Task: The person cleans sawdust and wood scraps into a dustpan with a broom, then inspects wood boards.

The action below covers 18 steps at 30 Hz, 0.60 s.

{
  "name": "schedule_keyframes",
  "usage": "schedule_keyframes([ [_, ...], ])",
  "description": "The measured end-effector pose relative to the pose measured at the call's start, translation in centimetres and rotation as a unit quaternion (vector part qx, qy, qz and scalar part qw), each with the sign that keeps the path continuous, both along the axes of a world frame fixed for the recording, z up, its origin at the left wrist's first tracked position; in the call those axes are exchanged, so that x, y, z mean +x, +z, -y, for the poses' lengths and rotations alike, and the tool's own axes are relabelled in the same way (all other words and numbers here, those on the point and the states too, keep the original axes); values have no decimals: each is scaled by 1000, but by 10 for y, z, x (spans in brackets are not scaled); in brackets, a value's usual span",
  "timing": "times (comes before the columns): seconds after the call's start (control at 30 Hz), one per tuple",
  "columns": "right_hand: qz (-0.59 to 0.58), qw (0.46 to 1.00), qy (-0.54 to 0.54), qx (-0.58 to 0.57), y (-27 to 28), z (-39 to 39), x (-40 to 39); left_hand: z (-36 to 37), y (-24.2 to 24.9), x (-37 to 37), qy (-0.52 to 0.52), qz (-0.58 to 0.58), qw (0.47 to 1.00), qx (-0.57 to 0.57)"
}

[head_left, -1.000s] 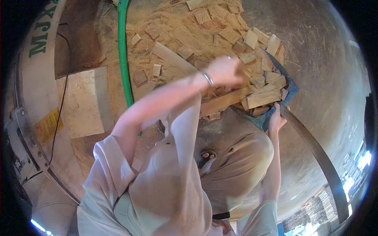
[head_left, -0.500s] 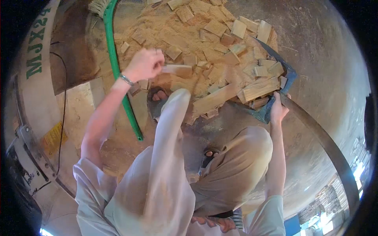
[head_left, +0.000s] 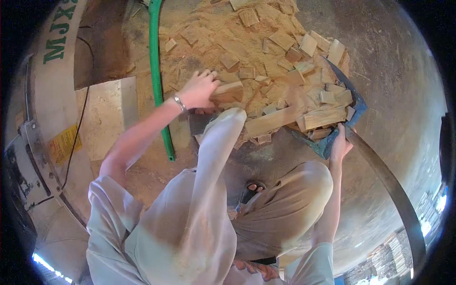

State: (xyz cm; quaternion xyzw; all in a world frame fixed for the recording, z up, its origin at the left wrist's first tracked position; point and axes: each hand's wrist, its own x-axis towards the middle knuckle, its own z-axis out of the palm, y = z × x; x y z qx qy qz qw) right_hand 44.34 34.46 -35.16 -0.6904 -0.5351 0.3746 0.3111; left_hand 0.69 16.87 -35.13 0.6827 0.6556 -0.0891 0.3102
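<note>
My left hand (head_left: pixel 199 90) is closed over the end of a wood block (head_left: pixel 229 93), fingers curled at its left side. Beside it lie my sandaled foot and raised knee, at the edge of a heap of sawdust and offcuts (head_left: pixel 266 52). On the other side, my right hand (head_left: pixel 340 144) grips a blue shovel (head_left: pixel 358 105) where its long brown handle (head_left: pixel 380 171) meets the blade. Several wood pieces (head_left: pixel 325 118) lie on that blade, hiding most of it. A longer board (head_left: pixel 270 121) reaches from the blade towards my knee.
A green broom handle (head_left: pixel 155 61) lies on the floor left of the heap. Further left are a dark cable (head_left: pixel 81 114), a yellow label (head_left: pixel 65 144) and a pale machine panel with green letters (head_left: pixel 57 42). Brown floor (head_left: pixel 380 71) stretches off to the right.
My left hand has come down and slightly right onto the wood block, its fingers now over the end. My right hand keeps its hold on the shovel. The view has shifted a little.
</note>
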Motion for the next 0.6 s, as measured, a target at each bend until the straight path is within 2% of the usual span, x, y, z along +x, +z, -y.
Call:
schedule_keyframes([
  [0.1, -9, 1000, -11, 3, -1, -3, -1, -1, -1, 7, 3, -8, 997, 74],
  [0.13, -15, 1000, -13, 1, -2, -2, 1, -4, 3, 5, 23, 29, 997, 75],
  [0.23, 4, 1000, 2, 9, -6, -4, 6, 4, -2, 19, 13, 36, 991, 127],
  [0.27, -11, 1000, 1, 7, -10, -6, 6, 5, -3, 26, -18, 25, 990, 138],
  [0.37, -42, 999, -12, -7, -16, -5, 13, 11, -36, 31, -129, 101, 975, 151],
  [0.4, -47, 999, -16, -17, -15, -5, 13, 8, -31, 33, -136, 90, 973, 161],
  [0.5, -29, 1000, -5, -10, -12, -5, 9, -10, -14, 21, -100, 54, 987, 117],
  [0.53, -18, 1000, 0, -1, -11, -5, 9, -24, -2, 12, -76, 27, 995, 53],
  [0.6, -32, 999, -3, 0, -10, -5, 8, -50, 24, 2, 51, 111, 991, 54],
])
